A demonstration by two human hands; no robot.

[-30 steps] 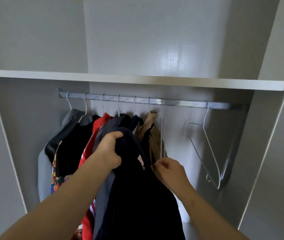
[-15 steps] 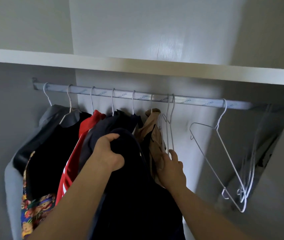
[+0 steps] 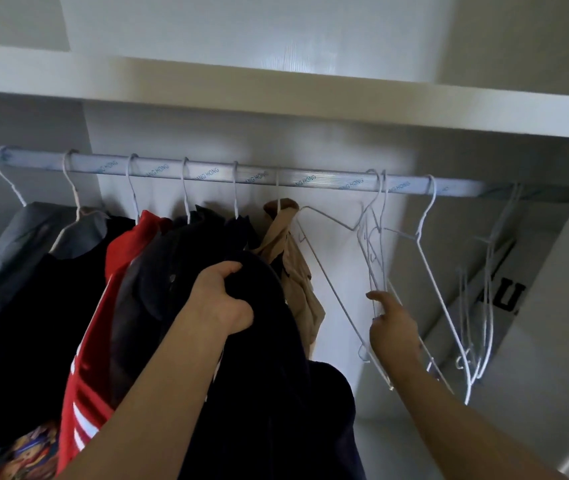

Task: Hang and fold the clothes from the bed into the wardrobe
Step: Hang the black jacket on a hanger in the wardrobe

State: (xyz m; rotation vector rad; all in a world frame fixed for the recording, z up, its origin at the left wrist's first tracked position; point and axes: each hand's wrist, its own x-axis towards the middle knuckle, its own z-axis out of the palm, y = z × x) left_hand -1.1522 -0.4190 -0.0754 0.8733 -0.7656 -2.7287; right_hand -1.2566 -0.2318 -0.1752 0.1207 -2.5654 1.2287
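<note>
Right hand (image 3: 393, 329) moved to hanger (image 3: 369, 258), left hand (image 3: 222, 303) gripping garment (image 3: 269, 393)

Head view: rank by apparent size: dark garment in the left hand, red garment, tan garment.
1. dark garment: largest, though nearest the camera, gripped by the left hand.
2. red garment: partly hidden by its neighbours.
3. tan garment: smallest.

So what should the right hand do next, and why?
Probably lift one of the empty wire hangers off the rail: the right hand touches them, and the left hand grips a dark navy garment not hung yet.
</note>
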